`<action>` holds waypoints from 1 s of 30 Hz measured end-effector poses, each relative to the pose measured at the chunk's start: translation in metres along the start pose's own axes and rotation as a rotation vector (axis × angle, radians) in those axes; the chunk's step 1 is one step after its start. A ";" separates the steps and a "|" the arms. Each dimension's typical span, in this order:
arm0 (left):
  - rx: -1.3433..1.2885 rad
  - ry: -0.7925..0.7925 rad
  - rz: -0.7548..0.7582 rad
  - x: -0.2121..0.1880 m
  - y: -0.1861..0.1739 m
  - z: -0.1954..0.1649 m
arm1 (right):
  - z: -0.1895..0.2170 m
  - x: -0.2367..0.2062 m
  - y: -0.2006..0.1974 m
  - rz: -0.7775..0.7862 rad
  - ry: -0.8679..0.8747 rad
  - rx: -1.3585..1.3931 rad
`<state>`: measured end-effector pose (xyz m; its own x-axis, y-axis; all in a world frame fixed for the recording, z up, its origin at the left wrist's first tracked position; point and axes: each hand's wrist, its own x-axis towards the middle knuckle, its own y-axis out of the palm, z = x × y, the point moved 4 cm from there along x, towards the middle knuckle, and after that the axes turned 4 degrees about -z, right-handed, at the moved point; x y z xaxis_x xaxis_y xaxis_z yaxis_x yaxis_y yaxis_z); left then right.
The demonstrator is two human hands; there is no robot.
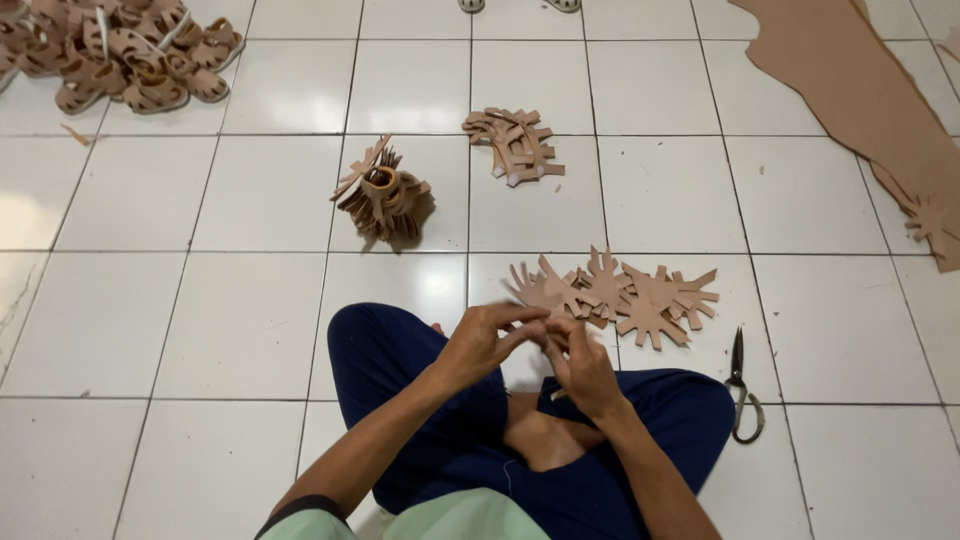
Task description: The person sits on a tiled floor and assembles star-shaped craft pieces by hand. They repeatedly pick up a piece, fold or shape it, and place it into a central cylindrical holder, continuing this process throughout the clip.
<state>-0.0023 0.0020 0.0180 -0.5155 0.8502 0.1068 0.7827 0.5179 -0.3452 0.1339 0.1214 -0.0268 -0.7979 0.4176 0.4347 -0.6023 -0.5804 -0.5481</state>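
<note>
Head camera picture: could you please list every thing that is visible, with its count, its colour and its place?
cut leather pieces: a spread of several, tan, on the floor just beyond the hands
stacked pieces: one small pile, tan, further out, centre
bundle: one, tan, standing left of that pile
sandals: one heap, tan, top left corner
leather sheet: one large, brown, top right
scissors: one pair, dark, on the floor beside the right knee
floor: white tiles
trousers: dark blue, legs crossed
left hand: fingers pinching a small tan piece, blurred
right hand: touching the same piece
</note>
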 end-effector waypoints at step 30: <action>-1.098 -0.393 -0.092 -0.043 0.043 0.054 | 0.051 -0.007 -0.026 -0.210 -0.094 0.058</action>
<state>0.0350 -0.0175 -0.0519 -0.5079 0.8170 -0.2731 0.5182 0.5430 0.6607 0.1565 0.0981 0.0208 -0.6481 0.4680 0.6009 -0.7503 -0.5278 -0.3982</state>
